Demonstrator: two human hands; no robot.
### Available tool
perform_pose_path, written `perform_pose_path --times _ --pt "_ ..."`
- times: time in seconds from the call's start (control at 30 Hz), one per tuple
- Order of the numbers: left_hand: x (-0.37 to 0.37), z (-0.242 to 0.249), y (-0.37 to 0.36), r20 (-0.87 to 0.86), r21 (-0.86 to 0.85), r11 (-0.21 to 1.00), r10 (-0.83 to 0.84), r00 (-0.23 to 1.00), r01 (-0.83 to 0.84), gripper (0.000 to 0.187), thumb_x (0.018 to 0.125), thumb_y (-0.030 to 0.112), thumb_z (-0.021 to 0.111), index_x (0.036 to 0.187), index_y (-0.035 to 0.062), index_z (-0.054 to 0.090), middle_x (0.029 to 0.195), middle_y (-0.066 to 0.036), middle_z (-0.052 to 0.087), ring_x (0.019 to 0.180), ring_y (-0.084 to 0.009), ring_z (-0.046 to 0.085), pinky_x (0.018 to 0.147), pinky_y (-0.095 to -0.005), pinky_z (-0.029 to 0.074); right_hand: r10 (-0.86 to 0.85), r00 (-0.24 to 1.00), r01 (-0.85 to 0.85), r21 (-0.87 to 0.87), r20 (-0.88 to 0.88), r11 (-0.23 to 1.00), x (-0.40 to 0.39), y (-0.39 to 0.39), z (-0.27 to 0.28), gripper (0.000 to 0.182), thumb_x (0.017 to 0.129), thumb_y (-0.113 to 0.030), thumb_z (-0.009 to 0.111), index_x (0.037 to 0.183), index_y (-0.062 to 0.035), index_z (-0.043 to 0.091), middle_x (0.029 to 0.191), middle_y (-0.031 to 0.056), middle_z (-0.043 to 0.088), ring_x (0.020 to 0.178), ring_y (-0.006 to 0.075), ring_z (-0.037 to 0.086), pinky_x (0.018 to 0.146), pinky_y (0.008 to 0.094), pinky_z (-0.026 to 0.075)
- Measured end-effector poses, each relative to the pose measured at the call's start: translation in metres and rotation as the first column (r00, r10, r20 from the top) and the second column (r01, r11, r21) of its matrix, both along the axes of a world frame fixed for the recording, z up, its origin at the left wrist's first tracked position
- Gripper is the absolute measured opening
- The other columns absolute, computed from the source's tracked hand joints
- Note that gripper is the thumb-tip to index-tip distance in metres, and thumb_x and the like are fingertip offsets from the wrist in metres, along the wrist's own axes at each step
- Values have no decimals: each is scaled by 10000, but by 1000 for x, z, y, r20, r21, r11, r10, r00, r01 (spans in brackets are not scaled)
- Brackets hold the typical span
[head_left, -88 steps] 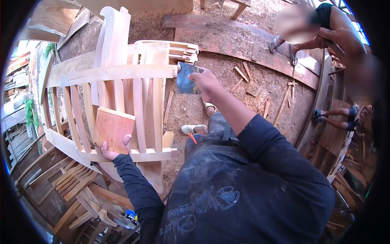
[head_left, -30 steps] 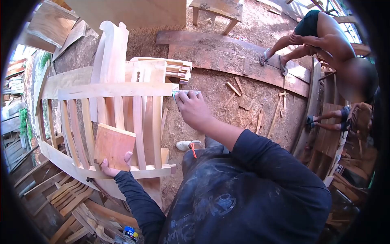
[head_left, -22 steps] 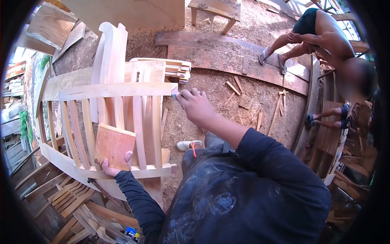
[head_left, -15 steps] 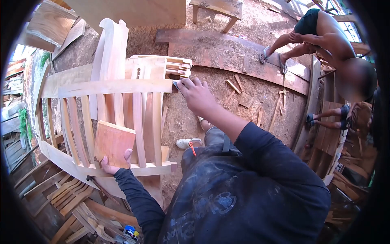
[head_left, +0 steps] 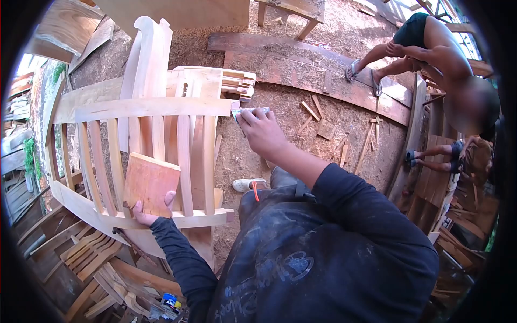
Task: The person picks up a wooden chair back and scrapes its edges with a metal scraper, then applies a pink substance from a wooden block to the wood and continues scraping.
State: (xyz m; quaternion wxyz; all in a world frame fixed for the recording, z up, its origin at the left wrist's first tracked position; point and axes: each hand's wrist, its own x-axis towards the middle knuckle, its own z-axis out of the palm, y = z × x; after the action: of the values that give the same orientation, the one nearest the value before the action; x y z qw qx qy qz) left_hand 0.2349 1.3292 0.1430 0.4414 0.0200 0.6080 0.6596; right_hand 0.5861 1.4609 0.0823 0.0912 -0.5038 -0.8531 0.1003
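Observation:
My left hand grips the lower edge of a flat reddish wooden board, its thumb on the face and its fingers mostly hidden underneath. The board is held tilted in front of a slatted wooden frame. My right hand is closed round a small, flat, bluish-grey scraper, mostly covered by the fingers. The scraper's edge is at the right end of the frame's top rail, beside a short pinkish tenon; whether it touches cannot be made out.
Behind the frame stand curved wooden pieces and a stack of slats. Long planks lie on the shavings-covered ground. Two other people are at the right, one bending over. Cut wooden parts are piled at lower left.
My right hand has shifted slightly down and right, away from the rail's end, and turned with the scraper. The tenon now shows more. My left hand still holds the board.

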Motion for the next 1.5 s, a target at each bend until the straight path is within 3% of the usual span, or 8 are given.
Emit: perform_pose_path --times 0.4,0.53,0.63,1.03,1.13,1.17,1.2,1.5 --pt "-7 -6 -1 -22 4 1000 -21 1000 21 853 724 435 622 1501 180 379 1469 -104 447 1266 -419 455 639 -634 567 -30 995 18 -123 -100 992 15 -5 14 413 879 -101 541 1290 -81 585 1168 68 553 1083 268 547 854 483 443" --pt "-2 -2 0 -16 -10 1000 -5 1000 5 836 729 438 618 1495 198 387 1471 -98 449 1267 -404 459 635 -637 566 -111 987 107 -39 -118 993 11 15 16 410 887 -99 534 1293 -69 579 1171 75 549 1102 280 543 845 486 456" --pt "-6 -5 -1 17 19 1000 -20 1000 19 833 727 438 620 1493 202 390 1471 -97 447 1266 -396 462 632 -638 566 -99 995 93 -176 -27 980 3 24 20 508 836 -55 571 1343 -81 566 1298 57 543 1182 279 507 907 470 438" --pt "-5 -5 1 -29 0 1000 8 1000 -8 835 713 431 632 1479 190 406 1440 -99 464 1221 -398 491 601 -606 574 -10 999 5 -172 -30 985 -1 2 20 420 860 -84 554 1276 -58 600 1159 73 553 1097 271 535 860 457 447" --pt "4 8 2 -39 -46 997 59 997 -61 838 707 426 635 1478 186 411 1436 -104 467 1210 -399 500 590 -600 575 45 999 -43 -278 3 960 8 4 30 407 885 -91 541 1287 -84 603 1165 67 556 1109 269 534 858 455 454" --pt "12 11 4 -29 -61 995 76 997 -77 839 705 424 637 1478 185 413 1435 -106 469 1206 -399 504 586 -598 576 32 998 -47 -326 -49 944 11 -1 21 324 924 -133 536 1228 -109 645 1156 68 561 1133 269 544 907 542 471" --pt "1 2 -2 -17 -10 999 36 999 -36 848 697 423 643 1478 184 414 1433 -107 468 1219 -398 493 586 -597 575 72 997 -61 -375 15 925 15 -5 26 342 929 -134 538 1255 -121 639 1181 75 555 1162 272 540 930 553 471" --pt "-37 -34 -11 77 52 998 25 997 -29 866 686 419 643 1486 190 406 1453 -93 444 1270 -402 442 613 -615 563 -126 980 76 -294 -153 953 24 -1 44 372 862 -52 550 1226 -79 624 1194 88 551 1193 289 521 878 524 495"
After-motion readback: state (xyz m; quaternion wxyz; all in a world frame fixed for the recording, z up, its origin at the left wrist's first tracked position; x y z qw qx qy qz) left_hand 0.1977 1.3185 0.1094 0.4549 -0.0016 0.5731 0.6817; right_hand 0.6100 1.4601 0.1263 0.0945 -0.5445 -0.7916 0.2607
